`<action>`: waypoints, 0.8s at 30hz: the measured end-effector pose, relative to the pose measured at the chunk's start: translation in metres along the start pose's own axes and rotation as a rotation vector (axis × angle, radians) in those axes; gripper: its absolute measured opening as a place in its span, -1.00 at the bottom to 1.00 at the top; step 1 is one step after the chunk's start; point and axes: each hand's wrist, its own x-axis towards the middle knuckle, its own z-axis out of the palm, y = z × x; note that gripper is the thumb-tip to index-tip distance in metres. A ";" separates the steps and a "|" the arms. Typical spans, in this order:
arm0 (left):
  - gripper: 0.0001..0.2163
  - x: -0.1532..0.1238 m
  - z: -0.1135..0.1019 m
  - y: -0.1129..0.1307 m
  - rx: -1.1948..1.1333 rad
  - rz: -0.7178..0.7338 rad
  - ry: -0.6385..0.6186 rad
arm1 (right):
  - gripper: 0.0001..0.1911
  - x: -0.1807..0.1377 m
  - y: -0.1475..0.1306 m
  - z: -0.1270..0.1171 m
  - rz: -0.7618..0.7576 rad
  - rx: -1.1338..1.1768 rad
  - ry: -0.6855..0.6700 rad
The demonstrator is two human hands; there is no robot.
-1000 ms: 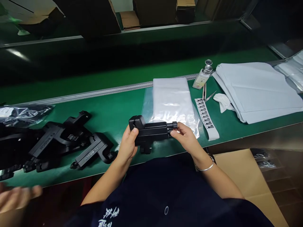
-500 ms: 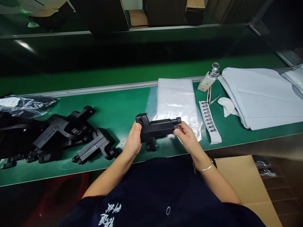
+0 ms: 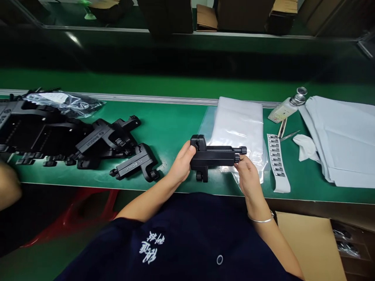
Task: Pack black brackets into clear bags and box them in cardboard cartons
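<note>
A black plastic bracket point(image 3: 215, 158) with a long bar-shaped body is held level above the front of the green bench. My left hand point(image 3: 184, 162) grips its left end, thumb on top. At the other end, the fingers of my right hand point(image 3: 248, 175) are closed on the lower knob; the upper rod end stays clear of them. Just left of my left hand lies a similar bracket point(image 3: 137, 164) marked BOSCH. Behind the held bracket, a stack of clear plastic bags point(image 3: 238, 121) rests on the bench.
More black brackets point(image 3: 105, 138) are heaped at the left beside a bagged item point(image 3: 68, 103). At right are a label strip point(image 3: 277, 160), tweezers point(image 3: 290, 135), a pump bottle point(image 3: 287, 107) and white sheets point(image 3: 345, 136). Another person's blurred arm point(image 3: 8, 185) enters at far left.
My view has turned left, so the bench contents sit further right. The held bracket has tilted slightly to level in the picture. Another person's arm has appeared at the left edge.
</note>
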 end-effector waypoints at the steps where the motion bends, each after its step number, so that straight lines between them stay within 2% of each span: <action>1: -0.52 -0.001 -0.001 0.000 0.023 0.026 -0.006 | -0.69 0.000 -0.001 0.000 0.014 -0.019 0.004; 5: -0.54 0.000 -0.005 -0.002 0.109 0.062 -0.019 | -0.67 0.004 -0.002 0.001 0.002 -0.088 0.026; 11: -0.55 0.004 -0.004 -0.002 0.106 0.044 0.008 | -0.69 0.008 -0.001 0.002 -0.008 -0.113 0.045; 17: -0.54 -0.001 -0.002 -0.006 0.138 0.117 0.013 | -0.69 0.003 -0.007 0.008 -0.054 -0.167 0.066; 22: -0.55 0.011 -0.002 -0.010 0.061 0.000 0.018 | -0.71 0.011 -0.005 0.016 -0.049 -0.095 0.151; 24: -0.54 0.012 -0.003 -0.009 0.084 0.035 0.056 | -0.70 0.015 -0.004 0.014 -0.013 -0.088 0.127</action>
